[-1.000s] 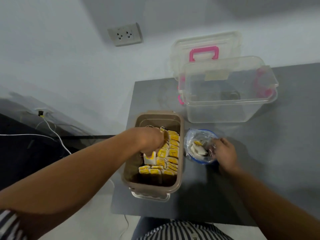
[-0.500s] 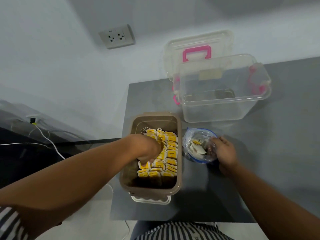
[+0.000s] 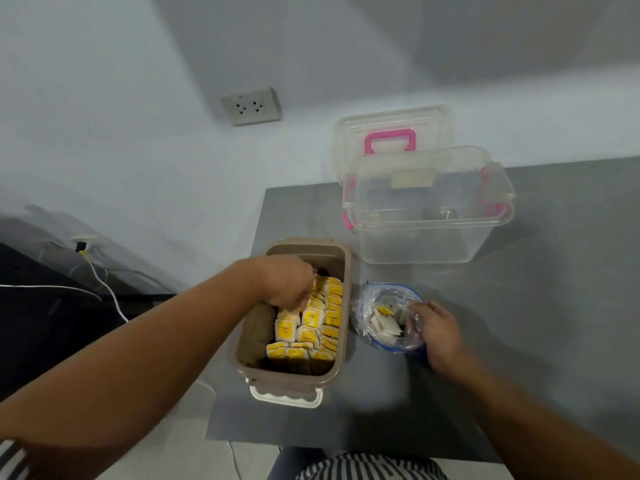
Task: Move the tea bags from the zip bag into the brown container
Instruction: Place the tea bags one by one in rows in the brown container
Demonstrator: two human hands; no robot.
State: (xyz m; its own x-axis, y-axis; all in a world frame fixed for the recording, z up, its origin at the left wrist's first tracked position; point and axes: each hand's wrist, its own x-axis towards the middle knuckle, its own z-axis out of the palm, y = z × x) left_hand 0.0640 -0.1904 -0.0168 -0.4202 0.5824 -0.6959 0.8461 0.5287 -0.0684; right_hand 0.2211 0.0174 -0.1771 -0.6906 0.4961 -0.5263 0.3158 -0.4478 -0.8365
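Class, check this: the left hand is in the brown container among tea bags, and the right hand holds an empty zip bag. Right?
No: the head view shows the zip bag is not empty; a few tea bags lie inside it. The rest stands.

Head-worn view, looking steeply down, close over grey table [image 3: 554, 341]

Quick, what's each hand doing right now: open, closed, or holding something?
Left hand: down among the tea bags in the brown container; whether it holds one cannot be told.
Right hand: grips the zip bag by its rim.
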